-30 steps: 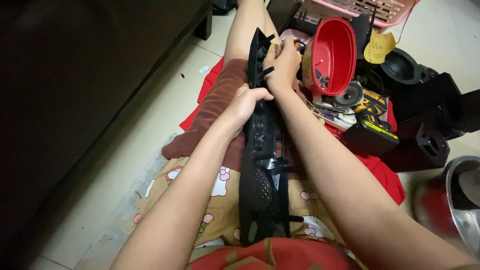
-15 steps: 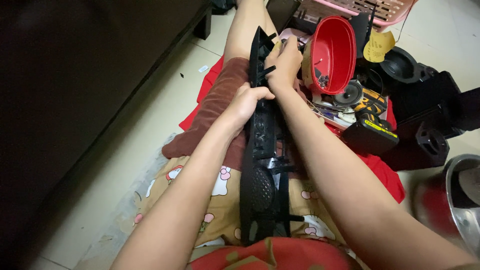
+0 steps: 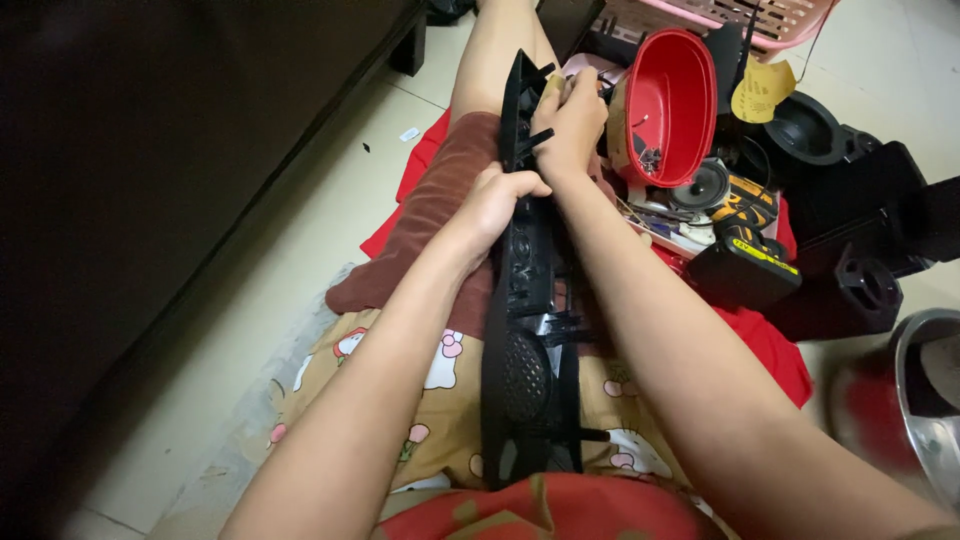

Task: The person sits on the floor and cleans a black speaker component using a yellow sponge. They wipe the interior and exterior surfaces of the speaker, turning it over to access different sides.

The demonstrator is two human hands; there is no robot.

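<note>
**Both hands on a long black panel**

Pale floor tiles (image 3: 300,250) run beside a dark cabinet, and a person sits on them with a long black plastic panel (image 3: 527,330) lying lengthwise along the lap and leg. The left hand (image 3: 495,200) has its fingers curled shut over the panel's left edge near the middle. The right hand (image 3: 570,120) is closed around the panel's far end, pressing something small and yellowish that I can't make out. Under the panel lie a brown towel (image 3: 430,230) and a patterned cloth (image 3: 400,380). Just right of the hands, a red tub (image 3: 680,100) tilts on its side with small parts inside; near it sit a round speaker (image 3: 705,185), a yellow-and-black drill (image 3: 745,240) and black housings (image 3: 860,290).
</note>
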